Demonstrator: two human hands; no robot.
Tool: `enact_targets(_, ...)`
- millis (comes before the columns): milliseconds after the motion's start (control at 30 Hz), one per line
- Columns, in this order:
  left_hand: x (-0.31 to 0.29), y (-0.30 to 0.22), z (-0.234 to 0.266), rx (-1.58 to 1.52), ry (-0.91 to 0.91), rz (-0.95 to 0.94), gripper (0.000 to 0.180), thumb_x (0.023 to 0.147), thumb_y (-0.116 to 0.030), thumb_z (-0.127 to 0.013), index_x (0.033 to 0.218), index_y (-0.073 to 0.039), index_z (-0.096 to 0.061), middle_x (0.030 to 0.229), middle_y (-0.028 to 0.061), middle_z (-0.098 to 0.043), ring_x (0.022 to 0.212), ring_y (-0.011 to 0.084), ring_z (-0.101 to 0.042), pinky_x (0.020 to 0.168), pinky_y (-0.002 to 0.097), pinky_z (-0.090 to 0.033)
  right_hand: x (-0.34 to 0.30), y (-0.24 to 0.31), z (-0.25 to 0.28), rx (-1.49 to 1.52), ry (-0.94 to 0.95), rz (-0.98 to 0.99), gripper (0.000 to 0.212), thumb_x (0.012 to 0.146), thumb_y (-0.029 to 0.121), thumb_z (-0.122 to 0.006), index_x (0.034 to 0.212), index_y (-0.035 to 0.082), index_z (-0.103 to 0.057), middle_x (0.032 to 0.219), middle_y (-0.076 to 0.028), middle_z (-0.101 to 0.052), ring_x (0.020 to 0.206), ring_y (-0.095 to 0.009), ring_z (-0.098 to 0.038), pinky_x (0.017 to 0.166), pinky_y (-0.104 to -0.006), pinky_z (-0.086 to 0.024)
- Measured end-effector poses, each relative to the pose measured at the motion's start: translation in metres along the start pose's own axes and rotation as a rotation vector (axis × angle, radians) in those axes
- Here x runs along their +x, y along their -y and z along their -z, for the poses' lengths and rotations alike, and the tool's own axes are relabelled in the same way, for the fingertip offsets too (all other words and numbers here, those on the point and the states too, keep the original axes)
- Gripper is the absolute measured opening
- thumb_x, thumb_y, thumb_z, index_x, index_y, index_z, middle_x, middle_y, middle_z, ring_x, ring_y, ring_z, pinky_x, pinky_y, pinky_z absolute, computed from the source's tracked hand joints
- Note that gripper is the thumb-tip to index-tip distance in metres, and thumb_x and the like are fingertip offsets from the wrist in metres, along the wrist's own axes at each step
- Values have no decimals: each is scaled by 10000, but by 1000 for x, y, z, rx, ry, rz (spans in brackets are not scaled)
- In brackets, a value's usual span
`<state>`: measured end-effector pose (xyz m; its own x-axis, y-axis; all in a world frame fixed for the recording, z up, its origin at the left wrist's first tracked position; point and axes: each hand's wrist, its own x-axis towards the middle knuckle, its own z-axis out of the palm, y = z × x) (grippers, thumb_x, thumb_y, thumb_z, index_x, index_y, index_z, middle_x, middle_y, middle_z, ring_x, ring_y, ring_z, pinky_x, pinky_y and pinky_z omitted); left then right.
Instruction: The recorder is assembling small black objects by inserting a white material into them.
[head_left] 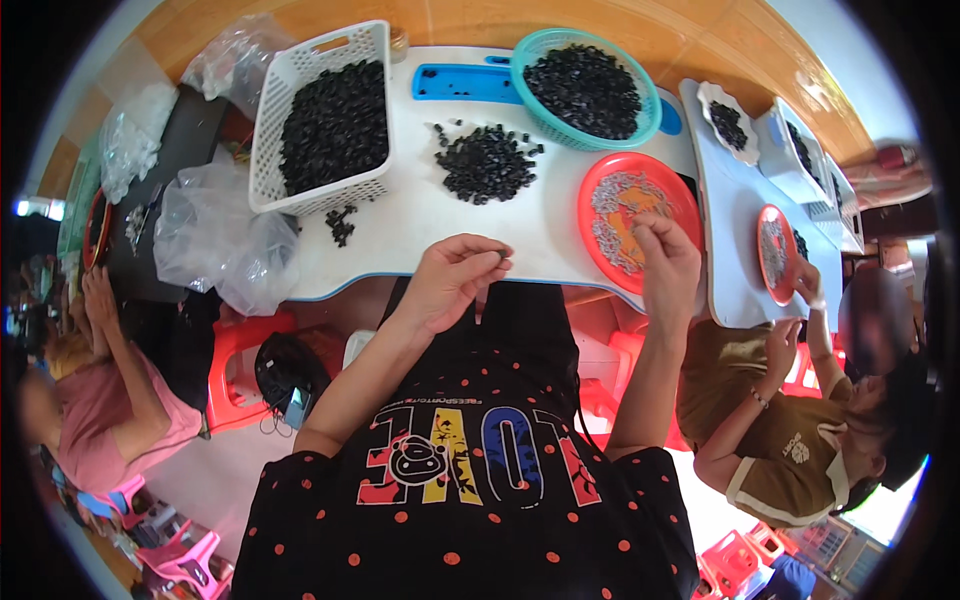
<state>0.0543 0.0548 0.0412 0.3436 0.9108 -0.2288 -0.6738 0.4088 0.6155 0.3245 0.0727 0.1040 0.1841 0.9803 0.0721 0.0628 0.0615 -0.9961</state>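
At the left of the white bench (550, 225), a white perforated plastic basket (335, 193) holds many small black pieces (335, 125). The left hand (452, 283), near the bench's front edge, pinches a small dark piece (501, 254) between its fingers. Beyond lies a loose black heap (488, 165), then a round turquoise plastic basket (583, 140) of similar pieces. Rightmost, the right hand's (672, 265) fingers press together over a round red plate (640, 162) of tiny pale pieces (607, 222); whether they grip one, I cannot tell.
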Motion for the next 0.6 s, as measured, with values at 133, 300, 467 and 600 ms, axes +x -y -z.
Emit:
enact_targets(133, -3, -1, -8, -98, 93, 2, 156, 905, 38, -606, 1053, 38, -656, 1039, 151, -683, 935, 200, -689, 841, 282, -582, -29, 13, -54, 129, 243, 113, 103, 855, -34, -657, 943, -9, -704, 896, -36, -659, 820, -85, -582, 759, -214, -461)
enact_targets(300, -13, -9, -12, -66, 127, -30, 181, 909, 33, -604, 1085, 43, -646, 1021, 142, -686, 932, 196, -689, 853, 283, -582, -37, 14, -83, -21, 354, 144, 126, 859, -88, -628, 959, -33, -682, 948, -68, -647, 847, -109, -590, 754, -217, -459)
enact_targets(467, -17, -10, -13, -134, 101, -25, 243, 939, -3, -576, 1177, 31, -607, 1024, 129, -674, 912, 181, -686, 842, 276, -582, -40, 7, -91, 38, 243, 147, 133, 869, -12, -657, 990, 13, -704, 963, -41, -652, 793, -84, -534, 696, -219, -425)
enact_targets(600, -18, -8, -8, -179, 101, 58, 235, 964, -41, -549, 1190, 3, -598, 1047, 124, -660, 895, 178, -682, 805, 268, -582, -40, 1, -89, 64, 235, 139, 132, 903, 1, -629, 1017, 2, -695, 973, -47, -638, 850, -95, -562, 746, -220, -436)
